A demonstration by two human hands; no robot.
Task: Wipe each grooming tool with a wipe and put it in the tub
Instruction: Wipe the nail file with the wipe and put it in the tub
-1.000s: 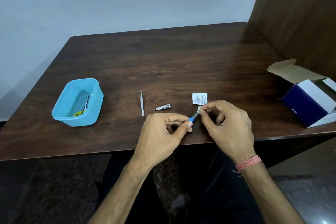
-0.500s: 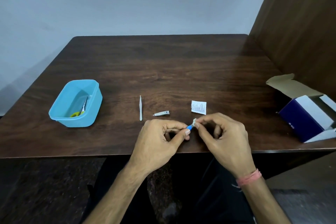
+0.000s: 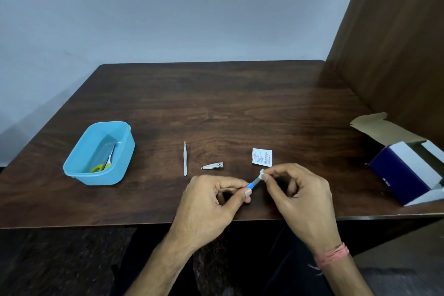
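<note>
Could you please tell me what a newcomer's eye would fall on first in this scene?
Probably the two hands at the table's near edge: the left hand pinches a small blue-handled tool while the right hand pinches a white wipe around its tip. Next, the light blue plastic tub at left, holding yellow-handled scissors.

Left hand [image 3: 209, 202] pinches blue-handled tool [image 3: 252, 183]; right hand [image 3: 302, 197] pinches white wipe [image 3: 262, 172] round its tip, above table [image 3: 240, 108].
</note>
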